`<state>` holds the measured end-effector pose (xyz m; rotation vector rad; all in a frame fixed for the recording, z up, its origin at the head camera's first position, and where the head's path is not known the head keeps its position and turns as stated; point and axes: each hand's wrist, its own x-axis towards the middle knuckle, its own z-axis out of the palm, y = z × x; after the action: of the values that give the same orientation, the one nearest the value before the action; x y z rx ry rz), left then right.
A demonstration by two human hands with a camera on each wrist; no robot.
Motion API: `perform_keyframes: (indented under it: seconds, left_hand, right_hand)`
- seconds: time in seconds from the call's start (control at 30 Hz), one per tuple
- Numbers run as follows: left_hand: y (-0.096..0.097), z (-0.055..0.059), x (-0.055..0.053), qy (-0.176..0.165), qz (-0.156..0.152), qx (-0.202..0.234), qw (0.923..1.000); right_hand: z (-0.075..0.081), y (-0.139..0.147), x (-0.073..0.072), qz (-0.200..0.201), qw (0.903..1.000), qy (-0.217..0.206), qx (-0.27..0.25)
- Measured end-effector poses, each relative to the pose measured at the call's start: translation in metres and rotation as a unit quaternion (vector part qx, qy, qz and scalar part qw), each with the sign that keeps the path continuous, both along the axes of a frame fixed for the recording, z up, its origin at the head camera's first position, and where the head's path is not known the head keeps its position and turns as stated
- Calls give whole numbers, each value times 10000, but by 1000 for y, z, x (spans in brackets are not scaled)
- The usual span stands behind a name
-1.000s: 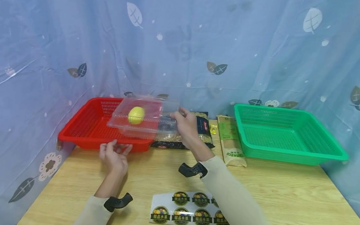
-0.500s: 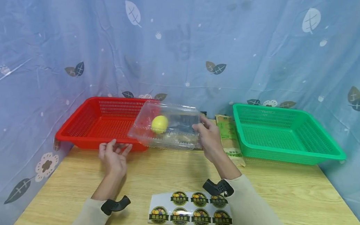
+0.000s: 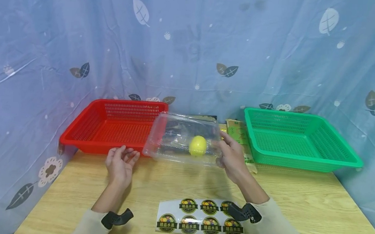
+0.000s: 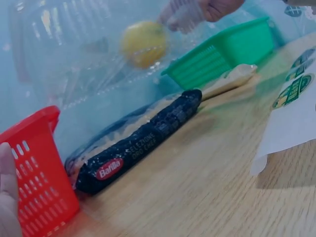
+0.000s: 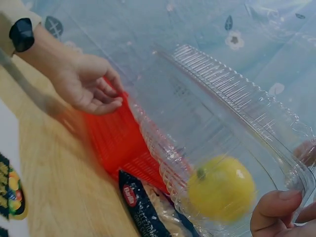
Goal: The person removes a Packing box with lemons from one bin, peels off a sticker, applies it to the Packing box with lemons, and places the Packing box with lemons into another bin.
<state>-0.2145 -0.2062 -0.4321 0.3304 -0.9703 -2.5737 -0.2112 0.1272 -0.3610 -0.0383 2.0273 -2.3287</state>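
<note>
A clear plastic tray (image 3: pixel 172 145) is held up over the middle of the table by my right hand (image 3: pixel 233 156), which grips its right end between thumb and fingers. One lemon (image 3: pixel 198 145) lies inside, toward that right end; a green stem spot shows on it in the right wrist view. The tray overlaps the right side of a red plastic basket (image 3: pixel 90 147) in the head view. At that basket's front rim is my left hand (image 3: pixel 121 166), its fingers loosely bent, fingertips right at the red wall. In the right wrist view the same left hand (image 5: pixel 91 84) grips nothing.
A dark Barilla pasta bag (image 4: pixel 138 143) lies behind and below the tray. To its right are a tan and green noodle packet (image 3: pixel 242 142) and a green basket (image 3: pixel 305 162). A sheet of round fruit stickers (image 3: pixel 200 217) lies near the front. A blue curtain (image 3: pixel 192 52) hangs behind.
My right hand has carried the tray rightward and lower, off most of the red basket. The lemon has rolled from the tray's left part to its right end. My left hand stays at the basket.
</note>
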Motion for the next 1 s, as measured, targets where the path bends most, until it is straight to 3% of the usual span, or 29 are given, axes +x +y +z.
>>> perform_keyframes:
  seconds: [0.23, 0.5, 1.0]
  left_hand:
    - [1, 2, -1, 280, -21, 136, 9995]
    - [0, 2, 0, 267, -11, 414, 9988]
    - [-1, 0, -1, 319, -140, 720, 9968]
  right_hand:
    - [-8, 19, 14, -138, 9999, -80, -24]
    - [-24, 32, 25, -177, 9992, -108, 350]
    - [-58, 43, 31, -276, 9952, -216, 917]
